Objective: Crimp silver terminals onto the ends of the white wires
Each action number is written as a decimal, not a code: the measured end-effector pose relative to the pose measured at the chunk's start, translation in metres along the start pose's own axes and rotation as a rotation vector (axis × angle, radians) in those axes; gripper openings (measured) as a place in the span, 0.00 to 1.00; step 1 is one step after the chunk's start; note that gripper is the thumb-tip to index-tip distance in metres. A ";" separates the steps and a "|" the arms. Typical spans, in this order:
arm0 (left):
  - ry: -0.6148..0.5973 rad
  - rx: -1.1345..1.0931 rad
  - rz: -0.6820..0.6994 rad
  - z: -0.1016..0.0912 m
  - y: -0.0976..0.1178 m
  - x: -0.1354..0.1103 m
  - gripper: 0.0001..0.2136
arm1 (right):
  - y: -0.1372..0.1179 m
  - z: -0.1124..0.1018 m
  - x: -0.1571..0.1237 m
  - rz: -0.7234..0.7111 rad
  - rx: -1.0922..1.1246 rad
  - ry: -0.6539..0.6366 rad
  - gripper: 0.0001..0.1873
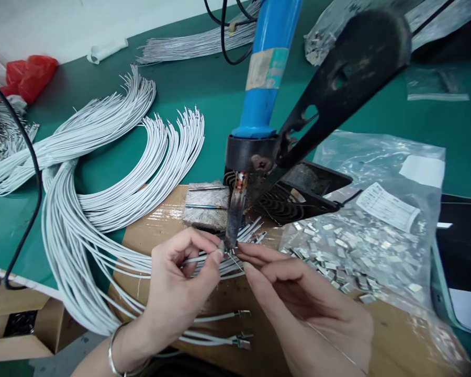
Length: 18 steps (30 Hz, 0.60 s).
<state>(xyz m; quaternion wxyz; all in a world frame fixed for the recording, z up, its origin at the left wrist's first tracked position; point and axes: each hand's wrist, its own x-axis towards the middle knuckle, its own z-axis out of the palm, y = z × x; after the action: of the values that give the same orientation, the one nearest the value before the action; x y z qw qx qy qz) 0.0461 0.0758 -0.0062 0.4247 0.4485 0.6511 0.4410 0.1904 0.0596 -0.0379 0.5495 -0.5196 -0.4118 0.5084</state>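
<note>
Between thumb and fingers, my left hand [184, 283] pinches the end of a white cable [194, 259], just beside the tip of a blue soldering iron [238, 209]. A thin solder wire [236, 262] is pinched in my right hand [298, 293]; its end reaches the iron's tip and its tail runs down across the palm. The small part at the cable's end is mostly hidden by my fingertips and the tip. The iron points downward in a black holder [251, 152]. Below my hands lie cables with metal connectors [243, 343] on their ends.
Large bundles of white cables [82, 125] spread over the green mat [215, 94] at left. A clear bag [377, 152] of small metal connectors lies at right, by a dark-screened device [465, 251]. Behind the tip are a grey block [206, 207] and a black fan [278, 201].
</note>
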 end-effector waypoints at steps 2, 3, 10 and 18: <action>-0.003 -0.003 -0.006 0.000 0.001 0.000 0.05 | 0.000 -0.001 0.000 0.006 0.000 -0.006 0.11; -0.007 -0.003 -0.011 0.000 0.002 0.000 0.05 | 0.001 -0.001 0.000 0.009 0.002 -0.013 0.11; -0.007 -0.010 -0.024 0.001 0.001 0.000 0.05 | 0.003 -0.001 0.001 -0.008 0.007 -0.003 0.11; -0.017 -0.023 -0.014 0.000 0.002 0.000 0.06 | 0.001 0.002 0.000 0.006 0.036 0.005 0.10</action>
<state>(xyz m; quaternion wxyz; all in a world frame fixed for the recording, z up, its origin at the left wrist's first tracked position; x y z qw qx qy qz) 0.0464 0.0757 -0.0043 0.4382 0.4429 0.6456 0.4417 0.1882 0.0599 -0.0391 0.5582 -0.5122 -0.3997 0.5161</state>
